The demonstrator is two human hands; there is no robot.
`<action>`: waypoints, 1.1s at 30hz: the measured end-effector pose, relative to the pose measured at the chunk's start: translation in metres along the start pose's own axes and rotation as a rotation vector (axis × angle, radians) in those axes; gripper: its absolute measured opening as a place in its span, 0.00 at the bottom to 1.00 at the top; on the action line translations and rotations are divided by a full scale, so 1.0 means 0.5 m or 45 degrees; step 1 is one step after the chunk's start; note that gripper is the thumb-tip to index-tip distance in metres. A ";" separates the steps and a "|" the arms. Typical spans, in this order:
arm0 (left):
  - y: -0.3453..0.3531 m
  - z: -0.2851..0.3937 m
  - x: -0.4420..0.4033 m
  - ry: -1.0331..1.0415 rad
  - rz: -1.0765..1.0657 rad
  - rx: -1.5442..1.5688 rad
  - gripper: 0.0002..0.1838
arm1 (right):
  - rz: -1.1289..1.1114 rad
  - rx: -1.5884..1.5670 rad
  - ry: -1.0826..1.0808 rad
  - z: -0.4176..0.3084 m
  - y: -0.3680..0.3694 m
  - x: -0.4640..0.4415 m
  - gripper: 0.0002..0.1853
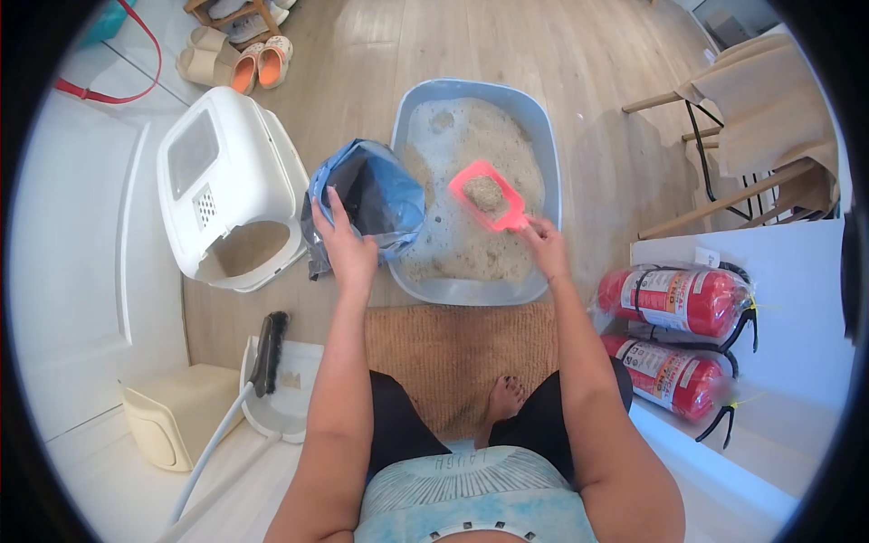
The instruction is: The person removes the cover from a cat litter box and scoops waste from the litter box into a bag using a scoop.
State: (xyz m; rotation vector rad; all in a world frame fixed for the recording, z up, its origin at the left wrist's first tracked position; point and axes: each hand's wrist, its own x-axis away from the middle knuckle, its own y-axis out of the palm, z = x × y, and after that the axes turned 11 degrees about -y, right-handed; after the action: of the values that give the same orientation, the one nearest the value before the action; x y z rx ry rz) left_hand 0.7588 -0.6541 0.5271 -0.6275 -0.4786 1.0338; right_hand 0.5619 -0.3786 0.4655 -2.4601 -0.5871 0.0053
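My right hand (545,246) grips the handle of a pink scoop (517,215), which holds a heap of sandy litter (483,193) above a blue-grey litter tray (552,154). More litter lies spread across the tray's bottom, with a few dark bits in it. At the tray's left side, my left hand (349,246) holds the near left edge of a blue plastic bag (409,188). The bag's mouth gapes upward and its inside looks dark.
Left stands a white litter box hood (195,172); nearer are a brush (269,353), a dustpan (288,421) and a cream bin (176,412). Two red fire extinguishers (674,299) lie at right, below a chair (769,109). A brown mat (453,362) lies before the tray. Shoes (261,65) sit upper left.
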 end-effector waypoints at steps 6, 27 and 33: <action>0.011 -0.011 -0.007 0.045 0.034 -0.054 0.54 | -0.013 -0.053 -0.028 -0.013 -0.008 0.001 0.19; 0.012 -0.002 -0.006 0.047 0.035 -0.006 0.50 | -0.212 0.137 -0.116 -0.112 -0.057 0.008 0.20; 0.012 0.002 -0.021 0.043 0.058 0.005 0.50 | -0.354 0.845 -0.806 -0.388 -0.012 0.018 0.16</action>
State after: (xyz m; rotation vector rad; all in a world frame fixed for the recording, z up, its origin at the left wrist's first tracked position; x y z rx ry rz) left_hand 0.7496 -0.6610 0.5231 -0.6539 -0.4347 1.0658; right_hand 0.5940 -0.4786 0.6288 -1.6872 -0.9968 0.7620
